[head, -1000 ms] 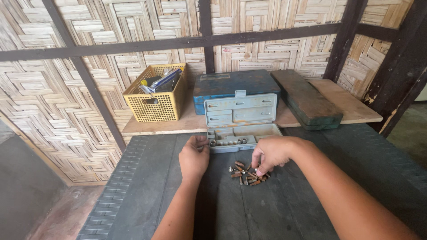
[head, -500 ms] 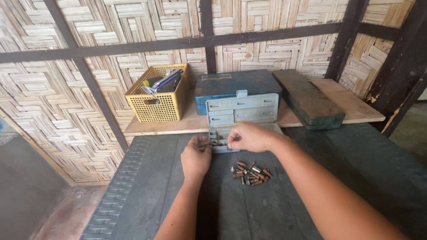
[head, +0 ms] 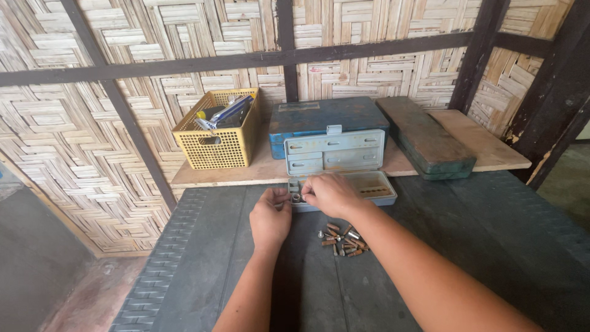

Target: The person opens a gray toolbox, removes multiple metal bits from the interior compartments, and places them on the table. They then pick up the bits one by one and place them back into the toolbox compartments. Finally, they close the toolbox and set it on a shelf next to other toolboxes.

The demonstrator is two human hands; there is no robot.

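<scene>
A small grey-blue case (head: pixel 369 184) lies open on the dark table, its lid (head: pixel 335 152) leaning up behind it. My left hand (head: pixel 270 216) rests at the case's front left corner, fingers curled against its edge. Over the tray's left end, my right hand (head: pixel 330 192) pinches a small metal bit. A pile of loose rusty bits (head: pixel 345 240) lies on the table just in front of the case, between my forearms.
On a wooden shelf (head: pixel 473 138) behind the case stand a yellow mesh basket (head: pixel 216 140) with tools, a blue metal toolbox (head: pixel 326 115) and a long dark green box (head: pixel 424 138). The dark table (head: pixel 491 233) stretches right; woven bamboo wall behind.
My right hand lifted from the pile of bits and moved up and left to the case's left end. My left hand stayed at the case's corner.
</scene>
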